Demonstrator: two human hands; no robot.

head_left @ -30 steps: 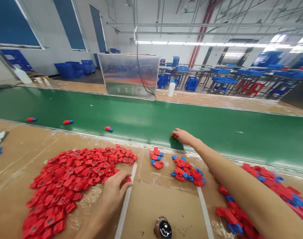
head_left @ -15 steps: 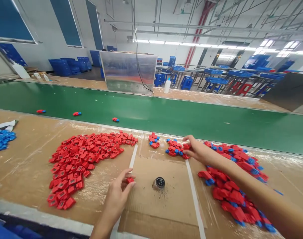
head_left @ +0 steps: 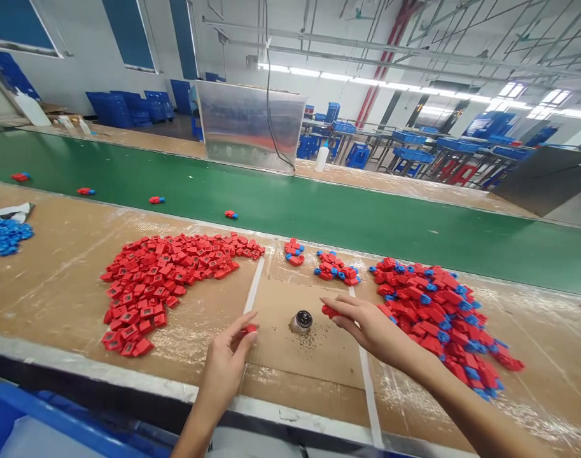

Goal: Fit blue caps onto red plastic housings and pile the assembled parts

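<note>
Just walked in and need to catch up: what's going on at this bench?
A person works at a bench beside a green belt. The left hand pinches a red piece; the right hand holds another red piece, both near a round metal knob. A heap of red parts lies to the left, a red-and-blue heap to the right; a few red-and-blue pieces sit on the belt.

1 head camera – looking forward and down, workbench (head_left: 56,286) near

Brown cardboard-covered workbench (head_left: 70,286), red parts pile (head_left: 161,273), red-and-blue parts heap (head_left: 438,312), small round metal fixture (head_left: 301,321), blue parts (head_left: 1,234)
</note>
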